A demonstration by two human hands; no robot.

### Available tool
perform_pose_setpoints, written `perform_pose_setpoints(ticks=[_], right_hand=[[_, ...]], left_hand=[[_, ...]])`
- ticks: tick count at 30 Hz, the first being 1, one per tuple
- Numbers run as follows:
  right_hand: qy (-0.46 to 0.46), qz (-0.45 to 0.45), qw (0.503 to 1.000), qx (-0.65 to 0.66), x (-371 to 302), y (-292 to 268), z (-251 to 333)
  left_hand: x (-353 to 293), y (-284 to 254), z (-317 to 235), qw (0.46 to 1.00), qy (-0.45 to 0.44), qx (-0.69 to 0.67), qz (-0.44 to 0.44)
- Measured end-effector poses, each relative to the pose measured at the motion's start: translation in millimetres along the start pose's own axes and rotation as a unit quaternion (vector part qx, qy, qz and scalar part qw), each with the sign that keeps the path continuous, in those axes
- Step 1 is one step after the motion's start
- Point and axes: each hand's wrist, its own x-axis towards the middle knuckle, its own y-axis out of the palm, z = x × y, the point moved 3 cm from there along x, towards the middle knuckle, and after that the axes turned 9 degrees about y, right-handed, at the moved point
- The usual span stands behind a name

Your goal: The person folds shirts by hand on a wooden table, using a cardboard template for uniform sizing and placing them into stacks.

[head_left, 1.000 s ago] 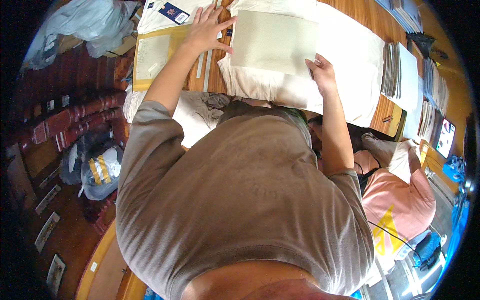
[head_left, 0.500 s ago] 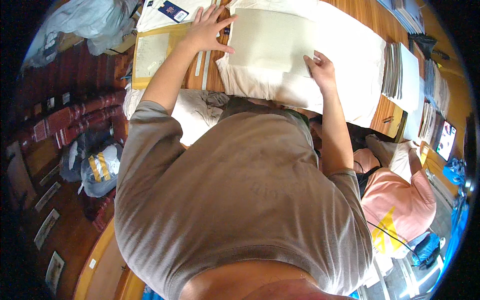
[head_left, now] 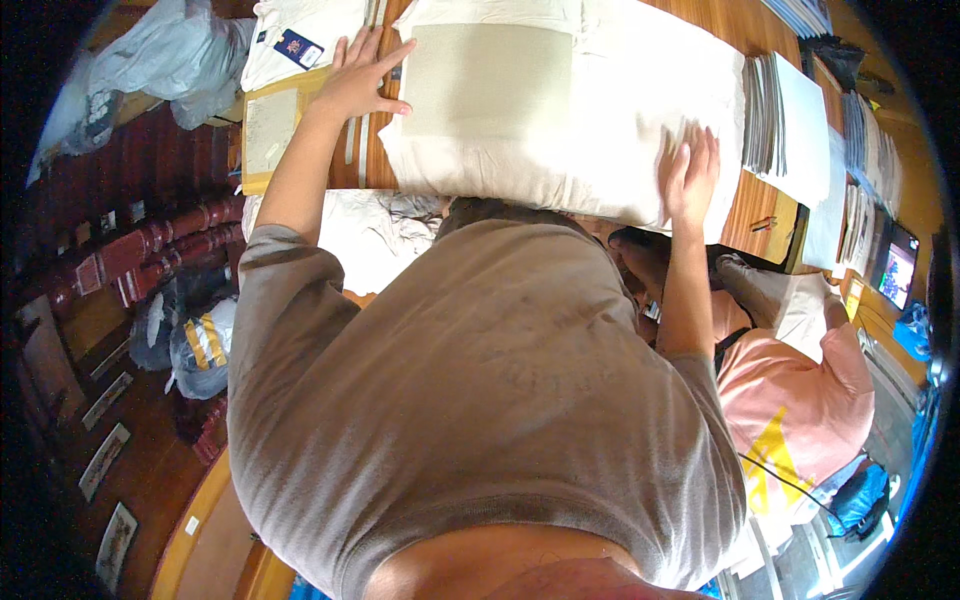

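Observation:
A thick folded cream cloth point(head_left: 620, 120) lies on the wooden table point(head_left: 745, 25), with a flat beige sheet point(head_left: 490, 80) on top of it. My left hand point(head_left: 362, 78) rests flat with fingers spread at the cloth's left edge, beside the beige sheet. On the cloth's right part, near its front edge, my right hand point(head_left: 690, 172) lies flat with its palm down. Neither hand holds anything. My grey shirt point(head_left: 480, 400) hides the table's near edge.
A stack of grey and white sheets point(head_left: 775, 110) stands right of the cloth. At the left lie a tan board point(head_left: 268, 128), a white garment with a blue tag point(head_left: 300, 45) and a plastic bag point(head_left: 150, 55). A person in a pink shirt point(head_left: 790, 390) is at the lower right.
My right hand has slid to the right along the cloth's front part. My left hand has stayed where it was.

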Motion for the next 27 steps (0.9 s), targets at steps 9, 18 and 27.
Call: perform_pose_setpoints(ticks=[9,18,27], right_hand=[[0.505,0.205,0.734,0.406,-234.6,-33.8,-106.2],[0.461,0.243,0.731,0.440,-140.8,-54.5,-181.3],[0.480,0.115,0.728,0.476,-161.7,-64.8,-155.1]], left_hand=[[-154.1,34.5,-142.6,0.716,-0.207,-0.484,-0.458],[-110.0,225.8,-215.9,0.694,-0.161,-0.686,-0.148],[-180.1,192.0,-160.2,0.732,-0.117,-0.671,0.022]])
